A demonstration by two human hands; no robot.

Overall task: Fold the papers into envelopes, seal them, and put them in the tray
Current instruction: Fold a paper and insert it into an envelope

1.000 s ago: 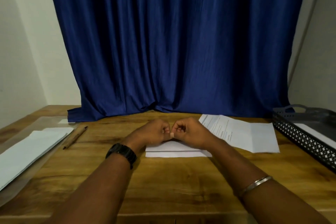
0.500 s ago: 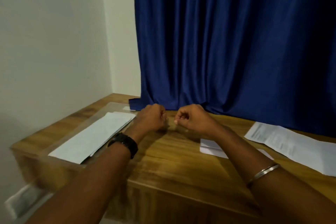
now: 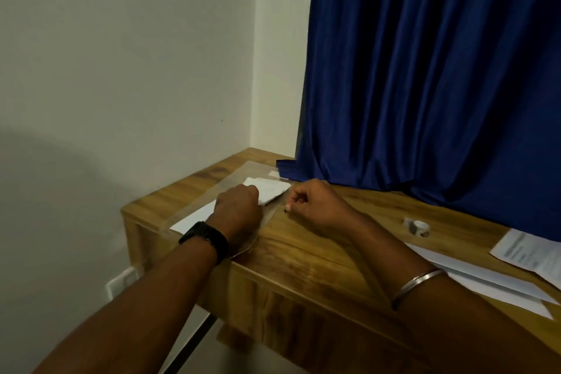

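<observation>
The table (image 3: 303, 255) is brown wood with dark wavy lines in it. Its top is smooth and a bit shiny. Just off the middle, at 7 o'clock, lies a clear plastic sheet (image 3: 239, 176). It is see-through and glossy, and light glints on its edge. Under it is white paper (image 3: 270, 190), flat and matt. At 4 o'clock lie more white sheets (image 3: 485, 279), also matt, and a printed page (image 3: 528, 255). The curtain (image 3: 425, 70) at 2 o'clock is dark blue cloth, soft, with a faint shine on its folds. The wall (image 3: 121, 39) at 10 o'clock is painted and dull. The watch (image 3: 206, 237) is matt black. The bangle (image 3: 417, 281) is shiny silver metal.
</observation>
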